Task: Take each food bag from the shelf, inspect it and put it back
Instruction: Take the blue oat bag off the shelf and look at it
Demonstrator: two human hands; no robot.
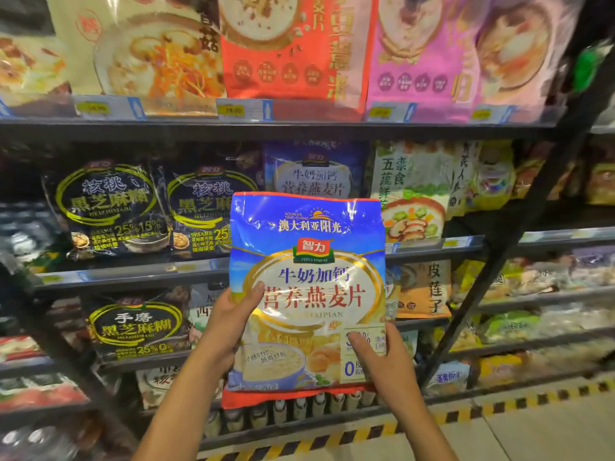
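Gripping a blue oatmeal bag [307, 287] upright before the shelf [266, 126], the left hand [229, 322] and right hand [382, 357] each clasp 1 lower side, thumbs on its front.

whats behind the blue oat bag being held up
Above the blue oat bag a matching bag shows on the shelf; that shelf's edge and anything directly behind are covered.

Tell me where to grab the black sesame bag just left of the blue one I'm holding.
Probably its top edge, pinched from the front and above. The black sesame bag stands upright, a twin bag crowds its left side, and the blue bag you hold covers its lower right corner, so only the top is free.
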